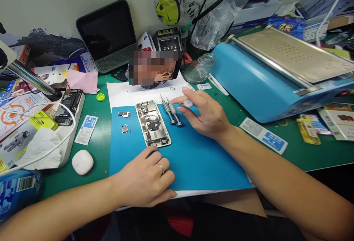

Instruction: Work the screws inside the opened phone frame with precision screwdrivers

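Observation:
An opened phone (154,123), its inner boards and round coil showing, lies on a blue mat (204,160). My left hand (151,176) rests palm down at the mat's front edge, fingers loosely bent and thumb apart, a fingertip at the phone's lower edge. Above the mat's right side, my right hand (207,112) pinches a small silver-grey thing with a round end (188,103); the rest of it is hidden. Two grey precision screwdrivers (171,112) lie side by side between the phone and this hand. Left of the phone are small metal parts (125,128).
A blue machine with a perforated metal plate (293,53) fills the right. At the back stand a dark screen (107,31), a propped phone (168,67) and a glass jar (200,67). A white rounded case (82,162) and printed cards (86,130) sit left of the mat.

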A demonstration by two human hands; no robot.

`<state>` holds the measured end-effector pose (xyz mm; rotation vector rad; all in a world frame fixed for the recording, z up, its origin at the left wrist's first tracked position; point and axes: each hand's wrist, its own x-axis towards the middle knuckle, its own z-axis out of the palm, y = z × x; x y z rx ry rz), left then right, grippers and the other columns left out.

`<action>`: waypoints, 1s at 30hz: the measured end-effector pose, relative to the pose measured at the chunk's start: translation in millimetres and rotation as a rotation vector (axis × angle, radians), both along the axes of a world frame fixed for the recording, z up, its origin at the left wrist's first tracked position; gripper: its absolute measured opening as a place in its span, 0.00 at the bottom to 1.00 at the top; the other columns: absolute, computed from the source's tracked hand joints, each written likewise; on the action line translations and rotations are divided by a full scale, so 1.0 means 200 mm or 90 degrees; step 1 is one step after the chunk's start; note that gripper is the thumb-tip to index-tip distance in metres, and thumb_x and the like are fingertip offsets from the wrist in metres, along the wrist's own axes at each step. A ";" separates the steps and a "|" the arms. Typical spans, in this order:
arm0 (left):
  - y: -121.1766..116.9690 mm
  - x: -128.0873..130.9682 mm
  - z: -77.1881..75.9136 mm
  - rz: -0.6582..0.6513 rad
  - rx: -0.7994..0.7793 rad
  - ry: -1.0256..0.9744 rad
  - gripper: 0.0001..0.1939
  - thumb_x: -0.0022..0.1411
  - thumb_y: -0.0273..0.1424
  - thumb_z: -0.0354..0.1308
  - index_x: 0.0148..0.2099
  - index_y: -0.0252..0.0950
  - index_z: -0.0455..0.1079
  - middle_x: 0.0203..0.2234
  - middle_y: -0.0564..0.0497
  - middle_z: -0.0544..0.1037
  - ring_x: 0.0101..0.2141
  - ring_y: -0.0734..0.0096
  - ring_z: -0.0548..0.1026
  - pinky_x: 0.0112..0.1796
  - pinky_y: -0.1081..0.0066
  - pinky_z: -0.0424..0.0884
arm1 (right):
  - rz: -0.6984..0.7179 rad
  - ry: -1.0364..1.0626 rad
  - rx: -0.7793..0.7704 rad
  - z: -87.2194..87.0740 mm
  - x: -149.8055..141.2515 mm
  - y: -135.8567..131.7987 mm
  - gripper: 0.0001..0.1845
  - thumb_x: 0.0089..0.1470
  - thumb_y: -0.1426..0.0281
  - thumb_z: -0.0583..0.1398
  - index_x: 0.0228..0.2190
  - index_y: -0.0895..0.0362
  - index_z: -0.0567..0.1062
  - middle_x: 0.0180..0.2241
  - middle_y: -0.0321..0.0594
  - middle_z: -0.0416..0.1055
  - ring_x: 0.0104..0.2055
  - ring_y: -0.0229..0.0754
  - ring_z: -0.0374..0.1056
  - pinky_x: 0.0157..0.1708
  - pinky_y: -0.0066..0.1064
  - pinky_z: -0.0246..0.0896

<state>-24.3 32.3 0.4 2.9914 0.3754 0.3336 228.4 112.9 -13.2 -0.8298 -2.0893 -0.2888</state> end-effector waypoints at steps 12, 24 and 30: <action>-0.01 0.00 0.00 -0.003 0.000 -0.009 0.16 0.70 0.43 0.54 0.37 0.35 0.67 0.32 0.49 0.69 0.34 0.62 0.68 0.53 0.54 0.64 | 0.069 0.163 -0.102 -0.07 0.01 0.01 0.37 0.61 0.73 0.61 0.66 0.46 0.54 0.42 0.40 0.80 0.41 0.46 0.79 0.45 0.42 0.78; -0.05 0.00 -0.01 0.032 0.041 -0.037 0.15 0.71 0.40 0.53 0.36 0.36 0.67 0.30 0.49 0.69 0.32 0.62 0.68 0.52 0.51 0.68 | 0.273 0.283 -0.196 0.21 -0.29 -0.16 0.33 0.60 0.77 0.62 0.63 0.49 0.62 0.35 0.39 0.81 0.34 0.43 0.80 0.34 0.35 0.78; -0.05 0.01 -0.01 0.039 0.032 -0.040 0.14 0.70 0.40 0.54 0.36 0.36 0.67 0.30 0.50 0.69 0.32 0.63 0.68 0.52 0.51 0.68 | 0.332 0.298 -0.173 0.04 -0.31 -0.15 0.36 0.60 0.80 0.60 0.65 0.51 0.58 0.40 0.42 0.81 0.38 0.43 0.80 0.37 0.37 0.80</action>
